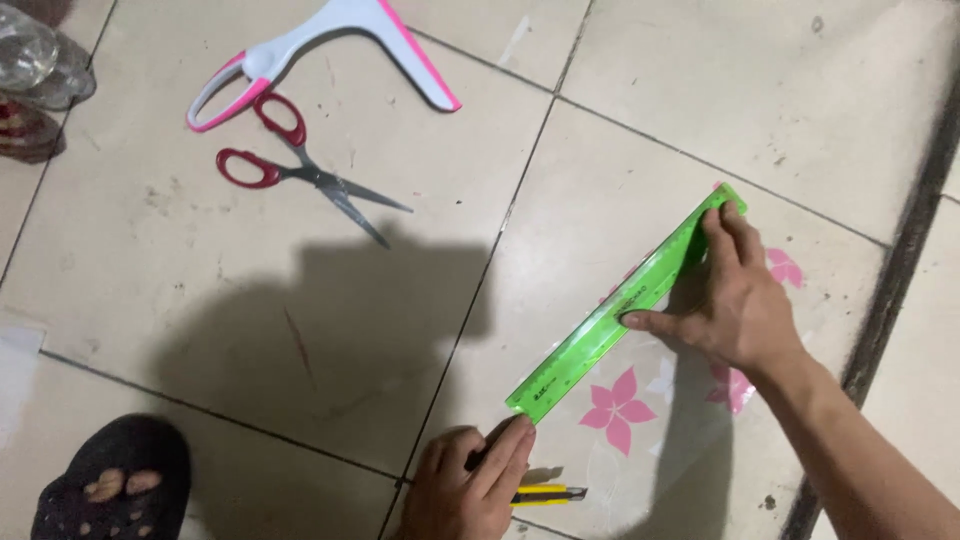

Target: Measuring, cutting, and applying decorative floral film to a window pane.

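The right hand (735, 305) lies spread on a green ruler (620, 305), fingers reaching to its far end and thumb pressing the ruler's edge near the middle; its grip is open and flat, pinning rather than clasping. The ruler runs aslant on the tiled floor (330, 290), from near the lower middle up toward the right, and it rests on a clear sheet (660, 430) printed with pink and white flowers. The left hand (470, 480), at the bottom edge of the view, is closed on a yellow knife (545, 494), whose yellow and black body sticks out to the right beneath the fingers; the forefinger points up to the ruler's near end and touches it or comes just beside it. The blade itself is hidden by the hand. Well apart, at the upper left, red scissors (300, 170) lie on the floor with their blades slightly parted, and just above them lies a white and pink tool (320, 45) with a looped handle and a long angled arm. A clear bottle (35, 55) shows at the top left corner, and a foot in a dark holed sandal (110, 490) stands at the bottom left. A broad shadow falls across the tiles between the scissors and the hands.
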